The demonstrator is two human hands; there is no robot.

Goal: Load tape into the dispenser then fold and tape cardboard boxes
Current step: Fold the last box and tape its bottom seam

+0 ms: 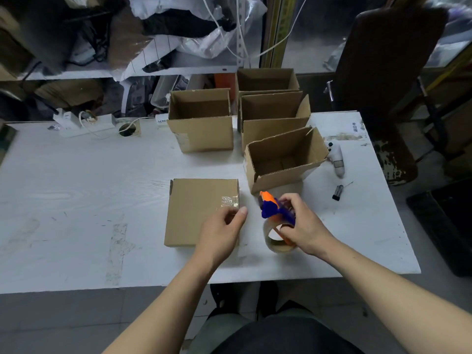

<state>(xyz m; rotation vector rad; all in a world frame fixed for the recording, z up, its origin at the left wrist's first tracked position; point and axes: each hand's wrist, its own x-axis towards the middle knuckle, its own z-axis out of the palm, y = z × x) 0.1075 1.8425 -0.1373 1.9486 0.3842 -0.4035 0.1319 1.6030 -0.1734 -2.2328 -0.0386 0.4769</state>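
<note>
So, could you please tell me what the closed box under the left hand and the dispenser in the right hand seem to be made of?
The closed box looks like matte brown corrugated cardboard; a nearby open box shows fluted edges. The dispenser appears to be plastic, judging by its saturated blue and orange colour, and it carries a glossy clear tape roll.

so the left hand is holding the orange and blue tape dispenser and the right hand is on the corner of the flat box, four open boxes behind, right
Not quite: the hands are swapped. In the head view the right hand grips the orange and blue tape dispenser, and the left hand is at the corner of the flat box. The four open boxes behind it are as you say.
</note>
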